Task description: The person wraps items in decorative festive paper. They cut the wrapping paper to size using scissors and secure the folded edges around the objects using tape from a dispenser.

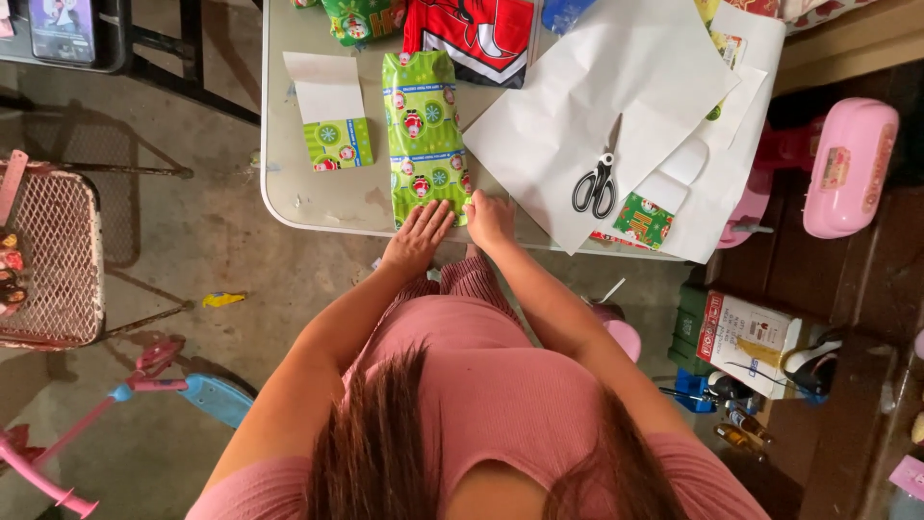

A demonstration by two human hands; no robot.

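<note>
Parcel (424,135): green wrap, lengthwise on table (318,197), near end at the edge. Left hand (417,236) flat, fingers apart, pressing that end; right hand (489,220) apparently curled on its corner. Risk: released fold springs open; scissors (597,181) lie well apart.

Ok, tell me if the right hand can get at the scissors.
Probably yes. The right hand rests on the near end of the wrapped box, and the scissors lie uncovered on white paper just to its right, with nothing between them.

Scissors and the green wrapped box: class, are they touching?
Apart. The head view shows the scissors on white paper, with bare paper between them and the green wrapped box.
</note>
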